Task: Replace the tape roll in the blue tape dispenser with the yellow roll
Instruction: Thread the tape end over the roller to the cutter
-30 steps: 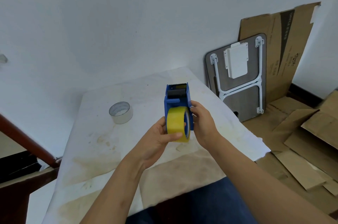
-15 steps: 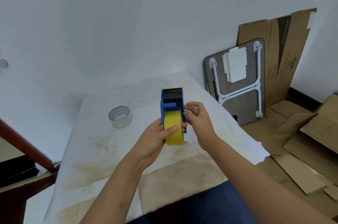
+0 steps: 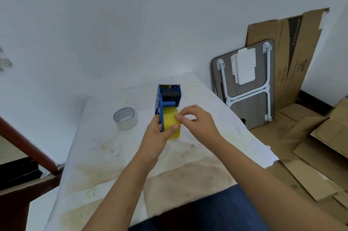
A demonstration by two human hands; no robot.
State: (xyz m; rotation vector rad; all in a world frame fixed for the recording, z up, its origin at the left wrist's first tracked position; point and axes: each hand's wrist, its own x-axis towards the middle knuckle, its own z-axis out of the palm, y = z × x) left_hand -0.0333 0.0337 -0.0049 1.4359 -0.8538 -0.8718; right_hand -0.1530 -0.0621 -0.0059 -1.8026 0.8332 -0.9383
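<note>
The blue tape dispenser (image 3: 168,97) is held above the table, its toothed blade pointing away from me. The yellow roll (image 3: 170,119) sits in its rear part. My left hand (image 3: 160,134) grips the dispenser from the left and below, thumb pressed on the yellow roll. My right hand (image 3: 197,121) is at the roll's right side, with thumb and forefinger pinched at its surface; I cannot tell whether they hold a tape end. A clear, nearly empty tape roll (image 3: 125,118) stands on the table to the left.
The table (image 3: 105,155) is covered with stained white paper. A folded small table (image 3: 244,83) leans on the wall at the right, with flattened cardboard (image 3: 310,146) behind it and across the floor. A dark wooden rail (image 3: 24,146) runs at the left.
The dispenser has turned, so the roll's face has swung out of sight and its band shows from above. My right hand has shifted from the dispenser's side onto the roll's surface, fingers pinched.
</note>
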